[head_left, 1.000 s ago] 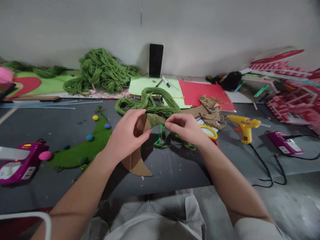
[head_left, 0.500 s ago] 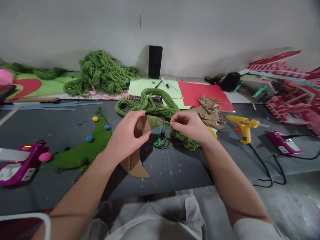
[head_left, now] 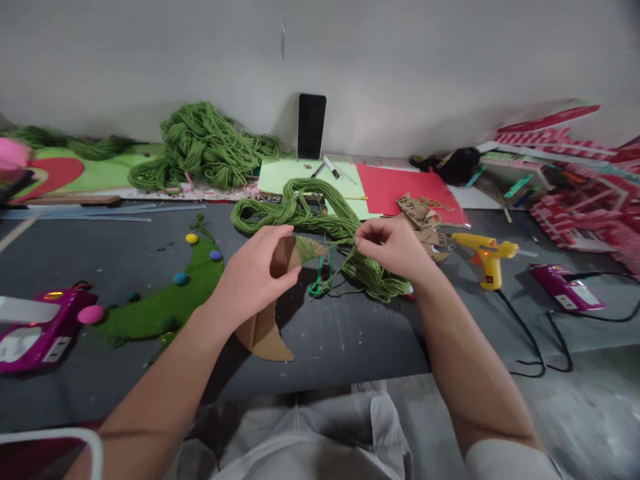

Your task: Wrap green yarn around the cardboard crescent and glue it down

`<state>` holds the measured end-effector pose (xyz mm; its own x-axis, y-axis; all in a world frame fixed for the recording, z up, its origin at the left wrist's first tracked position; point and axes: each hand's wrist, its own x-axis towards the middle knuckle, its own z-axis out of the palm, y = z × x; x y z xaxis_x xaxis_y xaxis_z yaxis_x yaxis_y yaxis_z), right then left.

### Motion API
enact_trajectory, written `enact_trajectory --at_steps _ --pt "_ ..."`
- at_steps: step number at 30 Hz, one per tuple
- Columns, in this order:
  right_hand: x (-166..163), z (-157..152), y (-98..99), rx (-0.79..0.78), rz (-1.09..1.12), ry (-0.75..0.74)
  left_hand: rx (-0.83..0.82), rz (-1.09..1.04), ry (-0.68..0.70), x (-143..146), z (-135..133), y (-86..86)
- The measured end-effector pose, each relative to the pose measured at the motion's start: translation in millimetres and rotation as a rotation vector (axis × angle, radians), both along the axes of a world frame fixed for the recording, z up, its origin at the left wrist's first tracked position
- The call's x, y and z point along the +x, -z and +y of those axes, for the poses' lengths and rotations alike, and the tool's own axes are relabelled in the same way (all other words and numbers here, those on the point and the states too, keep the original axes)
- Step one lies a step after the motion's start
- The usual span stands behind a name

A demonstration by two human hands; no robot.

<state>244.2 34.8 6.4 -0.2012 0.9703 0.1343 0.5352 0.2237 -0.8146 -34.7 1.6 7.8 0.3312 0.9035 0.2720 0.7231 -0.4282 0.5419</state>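
My left hand (head_left: pixel 253 273) grips a brown cardboard crescent (head_left: pixel 265 333) held above the dark table (head_left: pixel 350 333); the crescent's upper tip is wrapped in green yarn. To its right my right hand (head_left: pixel 393 247) pinches a strand of green yarn pulled taut from that tip. A loose skein of the same green yarn (head_left: pixel 300 207) lies just behind both hands, and more of it bunches under my right hand. A small green cord piece (head_left: pixel 320 283) lies on the table between my hands.
A finished green crescent with coloured pompoms (head_left: pixel 170 297) lies at the left beside a magenta glue gun (head_left: pixel 40 327). A yellow glue gun (head_left: pixel 487 253) and another magenta one (head_left: pixel 567 287) sit at the right, cords trailing. A yarn pile (head_left: pixel 205 143), phone (head_left: pixel 311 125), red paper (head_left: pixel 400 187) and cardboard scraps (head_left: pixel 420 213) lie behind.
My right hand has moved right and slightly up, drawing the yarn strand out from the crescent's tip. My left hand and the crescent have shifted little.
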Motion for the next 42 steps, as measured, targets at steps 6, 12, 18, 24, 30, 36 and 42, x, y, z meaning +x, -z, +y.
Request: enact_trajectory --at_steps 6,12,18,24,30,36,42 --pt "25 12 2.0 0.081 0.078 0.191 -0.007 0.036 -0.040 -12 5 -0.2" --pt "34 21 4.5 0.145 0.197 0.344 -0.010 0.048 -0.025 -15 7 1.6" --pt "33 12 -2.0 -0.012 0.281 0.078 -0.054 0.035 -0.004 -18 5 -2.1" --pt "26 -8 -14.0 -0.394 0.246 -0.506 -0.032 -0.017 0.016 -30 7 -7.3" --pt "27 -7 -12.7 -0.407 0.210 -0.470 0.036 -0.026 -0.055 -41 11 -9.0" --pt "10 -4 -9.1 -0.063 0.151 -0.269 0.069 -0.016 0.002 -31 6 -8.9" --pt "-33 -19 2.1 0.390 0.056 -0.156 0.078 0.022 0.059 -12 -3 -6.1"
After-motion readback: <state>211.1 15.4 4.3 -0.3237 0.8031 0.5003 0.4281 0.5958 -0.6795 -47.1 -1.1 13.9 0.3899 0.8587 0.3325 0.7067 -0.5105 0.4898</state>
